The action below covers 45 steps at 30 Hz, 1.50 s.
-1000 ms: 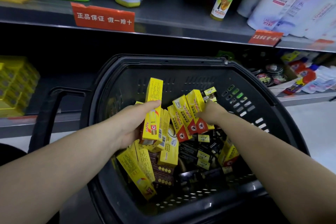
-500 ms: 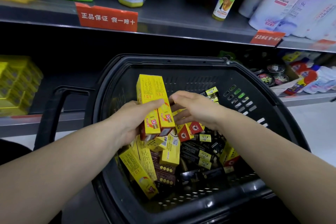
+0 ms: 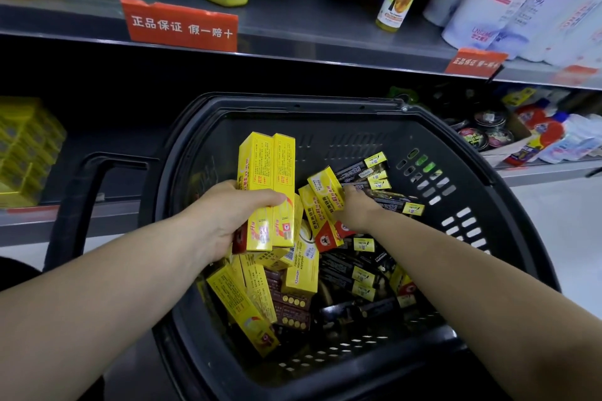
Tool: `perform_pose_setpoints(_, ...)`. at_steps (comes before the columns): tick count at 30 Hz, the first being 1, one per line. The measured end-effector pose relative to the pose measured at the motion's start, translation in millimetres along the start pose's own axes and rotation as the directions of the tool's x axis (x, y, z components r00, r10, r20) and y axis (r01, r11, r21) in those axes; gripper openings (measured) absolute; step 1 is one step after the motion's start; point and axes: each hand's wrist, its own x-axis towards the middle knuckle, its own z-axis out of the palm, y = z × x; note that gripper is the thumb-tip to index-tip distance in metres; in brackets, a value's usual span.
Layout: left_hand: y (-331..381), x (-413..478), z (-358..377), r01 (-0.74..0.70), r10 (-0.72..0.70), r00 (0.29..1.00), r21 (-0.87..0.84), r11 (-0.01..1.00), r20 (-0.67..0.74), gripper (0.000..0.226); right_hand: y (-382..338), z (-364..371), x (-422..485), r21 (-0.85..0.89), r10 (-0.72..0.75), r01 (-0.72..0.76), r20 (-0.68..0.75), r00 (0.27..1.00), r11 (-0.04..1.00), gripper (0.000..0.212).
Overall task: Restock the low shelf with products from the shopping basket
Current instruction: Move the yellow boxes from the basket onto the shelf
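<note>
In the head view, the left hand (image 3: pixel 224 218) is curled around two yellow boxes (image 3: pixel 267 185), gripping them upright and side by side above the left half of the black shopping basket (image 3: pixel 293 104). The right hand (image 3: pixel 356 210) reaches into the basket's middle against two tilted red-ended boxes (image 3: pixel 321 198); its fingers are hidden behind them, so I cannot tell whether it grips. More yellow and dark cartons (image 3: pixel 345 273) lie loose in the basket, and the low shelf (image 3: pixel 26 216) runs behind it, with stacked yellow packs (image 3: pixel 22 146) to the basket's left.

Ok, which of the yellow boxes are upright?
The two side-by-side yellow boxes gripped by the left hand; the rest lie tilted or flat in the basket.
</note>
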Motion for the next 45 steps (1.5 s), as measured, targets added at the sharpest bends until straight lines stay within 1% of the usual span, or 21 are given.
perform_pose_setpoints(2, 0.0, 0.6, -0.1, -0.001, 0.001, 1.0, -0.009, 1.0, -0.009, 0.031, -2.9, 3.2, 3.4, -0.108, 0.023, -0.03, -0.058, 0.998, 0.994, 0.06)
perform_pose_setpoints(4, -0.3, 1.7, -0.1, -0.008, 0.008, 1.0, -0.014, 1.0, -0.013, 0.033, -3.6, 3.6, 1.7, -0.219, 0.018, -0.033, -0.072, 0.997, 0.975, 0.053)
perform_pose_setpoints(7, -0.3, 1.4, -0.2, -0.011, 0.011, 1.0, -0.027, 1.0, -0.015, 0.033, -9.5, -5.8, -7.1, -0.281, -0.075, 0.03, -0.152, 0.986, 0.959, 0.04)
perform_pose_setpoints(8, 0.1, 1.0, -0.1, -0.011, 0.011, 1.0, -0.04, 0.999, -0.015, 0.034, -14.6, -14.4, -11.8, -0.237, -0.102, 0.054, -0.194, 0.976, 0.97, 0.035)
perform_pose_setpoints(9, 1.0, -0.1, 0.2, -0.011, 0.01, 1.0, -0.058, 0.998, -0.015, 0.036, -21.2, -25.4, -18.2, -0.134, -0.103, 0.075, -0.222, 0.97, 0.988, 0.031)
perform_pose_setpoints(10, 2.5, -1.5, 0.8, -0.013, 0.012, 1.0, -0.084, 0.996, -0.014, 0.039, -28.3, -37.2, -24.6, 0.025, -0.097, 0.105, -0.231, 0.968, 0.994, 0.03)
perform_pose_setpoints(11, 4.4, -3.2, 1.1, -0.022, 0.02, 1.0, -0.117, 0.993, -0.013, 0.042, -34.7, -47.6, -31.3, 0.216, -0.1, 0.15, -0.225, 0.969, 0.965, 0.033)
perform_pose_setpoints(13, 9.4, -7.1, 1.6, -0.056, 0.057, 0.998, -0.172, 0.983, -0.002, 0.045, -46.9, -60.4, -49.6, 0.558, -0.171, 0.235, -0.166, 0.971, 0.796, 0.036)
perform_pose_setpoints(15, 15.4, -12.3, 0.0, -0.099, 0.104, 0.994, -0.198, 0.975, 0.015, 0.047, -55.9, -62.2, -70.2, 0.742, -0.286, 0.258, -0.093, 0.954, 0.618, 0.032)
perform_pose_setpoints(16, 18.5, -15.5, -2.2, -0.121, 0.128, 0.991, -0.205, 0.971, 0.024, 0.046, -59.8, -61.4, -78.5, 0.793, -0.324, 0.252, -0.073, 0.943, 0.554, 0.03)
perform_pose_setpoints(17, 21.7, -18.8, -5.7, -0.14, 0.15, 0.988, -0.205, 0.969, 0.034, 0.045, -63.8, -60.9, -85.5, 0.82, -0.342, 0.247, -0.067, 0.937, 0.516, 0.029)
perform_pose_setpoints(21, 32.9, -34.6, -25.7, -0.15, 0.172, 0.978, -0.179, 0.972, 0.116, 0.042, -80.7, -65.4, -104.2, 0.863, -0.35, 0.249, -0.091, 0.932, 0.439, 0.028)
perform_pose_setpoints(24, 39.5, -48.8, -45.0, -0.159, 0.189, 0.962, -0.157, 0.975, 0.195, 0.043, -99.6, -72.5, -117.0, 0.904, -0.398, 0.225, -0.068, 0.915, 0.363, 0.04)
perform_pose_setpoints(27, 42.1, -61.5, -75.5, -0.214, 0.229, 0.946, -0.092, 0.973, 0.23, 0.054, -121.6, -77.8, -125.7, 0.888, -0.504, 0.255, -0.03, 0.863, 0.383, 0.035)
perform_pose_setpoints(30, 41.5, -71.1, -114.1, -0.223, 0.224, 0.952, -0.029, 0.974, 0.21, 0.049, -145.8, -77.1, -128.7, 0.842, -0.551, 0.29, 0.01, 0.835, 0.455, 0.026)
perform_pose_setpoints(31, 40.9, -73.5, -127.2, -0.201, 0.204, 0.964, -0.033, 0.979, 0.17, 0.045, -155.4, -75.3, -128.6, 0.832, -0.558, 0.294, 0.022, 0.83, 0.47, 0.027)
perform_pose_setpoints(35, 38.8, -77.9, -180.1, -0.116, 0.118, 0.993, -0.102, 0.988, 0.016, 0.032, -199.3, -72.4, -125.0, 0.823, -0.596, 0.312, 0.039, 0.802, 0.474, 0.045)
perform_pose_setpoints(38, 36.3, -75.9, -217.4, -0.076, 0.064, 0.995, -0.156, 0.985, -0.081, 0.02, -233.4, -70.6, -116.4, 0.801, -0.594, 0.346, 0.015, 0.804, 0.488, 0.037)
perform_pose_setpoints(41, 32.1, -65.8, -247.6, -0.093, 0.048, 0.982, -0.247, 0.964, -0.181, 0.014, -268.7, -65.3, -102.6, 0.802, -0.557, 0.308, 0.037, 0.83, 0.512, 0.032)
perform_pose_setpoints(43, 27.3, -58.1, -266.2, -0.135, 0.055, 0.966, -0.309, 0.941, -0.254, 0.012, -293.0, -60.6, -94.0, 0.789, -0.549, 0.298, 0.06, 0.834, 0.538, 0.038)
perform_pose_setpoints(45, 21.3, -50.8, -284.4, -0.168, 0.039, 0.941, -0.365, 0.916, -0.336, 0.015, -316.6, -55.5, -85.7, 0.752, -0.561, 0.334, 0.057, 0.826, 0.568, 0.044)
